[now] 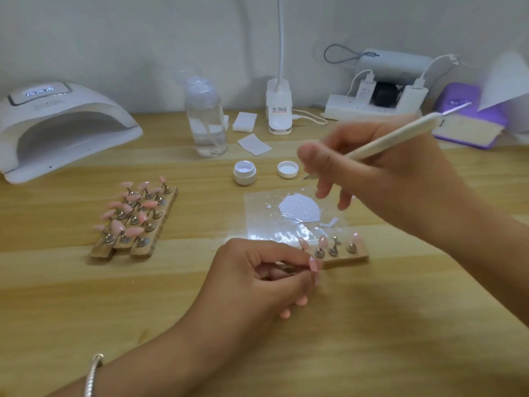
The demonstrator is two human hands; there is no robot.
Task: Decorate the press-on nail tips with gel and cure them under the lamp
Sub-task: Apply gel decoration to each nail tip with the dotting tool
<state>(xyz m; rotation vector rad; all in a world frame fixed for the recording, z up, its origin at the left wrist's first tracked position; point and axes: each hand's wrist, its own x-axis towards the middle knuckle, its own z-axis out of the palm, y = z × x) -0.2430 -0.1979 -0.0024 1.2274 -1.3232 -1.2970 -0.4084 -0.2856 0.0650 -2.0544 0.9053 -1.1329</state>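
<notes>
— Nail tip (313,263): where now?
— Pinched between thumb and fingers of the left hand (266,276), apparently by its little stand, just in front of the wooden strip (357,255). Probably for a steady, close view while painting.
— And the right hand (372,173)?
— Curled round the brush (392,138) like a pen, bristle end pointing down between the lid (288,169) and the film palette (257,224), near the white gel (299,207). Seemingly loading up, or about to.
— Jar (244,173) left open?
— Yes, uncapped just behind the palette, lid set beside it; likely kept within reach for more gel.
— Other tips (134,216)?
— Standing on their strips to the left, well apart from the wet gel, near the lamp (65,130). Handy for curing later, and safe from smears. Nothing to be seen under the lamp
</notes>
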